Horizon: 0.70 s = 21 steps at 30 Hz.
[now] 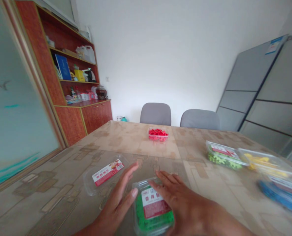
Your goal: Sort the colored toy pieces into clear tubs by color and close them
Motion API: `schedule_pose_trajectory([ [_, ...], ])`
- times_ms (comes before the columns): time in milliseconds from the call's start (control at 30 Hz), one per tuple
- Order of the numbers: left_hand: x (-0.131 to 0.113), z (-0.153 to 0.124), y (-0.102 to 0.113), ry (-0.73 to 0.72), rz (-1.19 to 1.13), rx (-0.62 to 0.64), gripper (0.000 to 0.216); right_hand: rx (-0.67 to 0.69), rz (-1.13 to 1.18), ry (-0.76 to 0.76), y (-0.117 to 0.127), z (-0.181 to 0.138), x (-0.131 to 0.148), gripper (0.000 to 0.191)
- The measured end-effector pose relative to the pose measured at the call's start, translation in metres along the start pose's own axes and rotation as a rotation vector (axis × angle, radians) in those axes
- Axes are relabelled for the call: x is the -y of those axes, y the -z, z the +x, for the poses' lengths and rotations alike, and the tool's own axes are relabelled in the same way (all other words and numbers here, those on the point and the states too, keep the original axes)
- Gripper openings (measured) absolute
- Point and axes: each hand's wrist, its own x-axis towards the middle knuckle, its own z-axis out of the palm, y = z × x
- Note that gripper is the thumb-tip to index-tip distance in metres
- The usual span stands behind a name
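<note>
A clear plastic box of dark green pieces (152, 224) sits at the near edge of the view, with a white and red label on its closed lid. Across the lid's right side lies my right hand (179, 198), fingers stretched out flat and partly covering the label. My left hand (118, 196) is held at the box's left side, thumb and fingers apart, and nothing is in it; whether its thumb touches the box I cannot tell. Left of that hand, a loose transparent lid (89, 183) with a similar label rests on the table.
An uncovered box of red pieces (158, 134) stands farther back on the patterned table (69, 164). To the right are a light green box (223, 155), a yellow one (259, 160) and a blue one (281, 195). Two grey chairs (155, 113) stand beyond.
</note>
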Motion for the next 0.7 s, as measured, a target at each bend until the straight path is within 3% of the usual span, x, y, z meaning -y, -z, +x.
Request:
schedule_pose_trajectory([
  [200, 0.007, -0.002, -0.002, -0.047, 0.182, -0.100, 0.040, -0.101, -0.124, 0.064, -0.009, 0.001, -0.005, 0.116],
  [367, 0.007, -0.004, -0.003, -0.078, 0.257, -0.053, 0.040, -0.217, -0.171, -0.099, 0.005, -0.025, -0.027, 0.103],
  [567, 0.008, -0.002, -0.003, -0.097, 0.306, -0.008, 0.041, -0.393, -0.359, -0.327, 0.023, -0.076, -0.107, 0.086],
  [700, 0.008, -0.001, -0.004, -0.125, 0.334, 0.003, 0.042, -0.432, -0.438, -0.521, 0.022, -0.114, -0.164, 0.077],
])
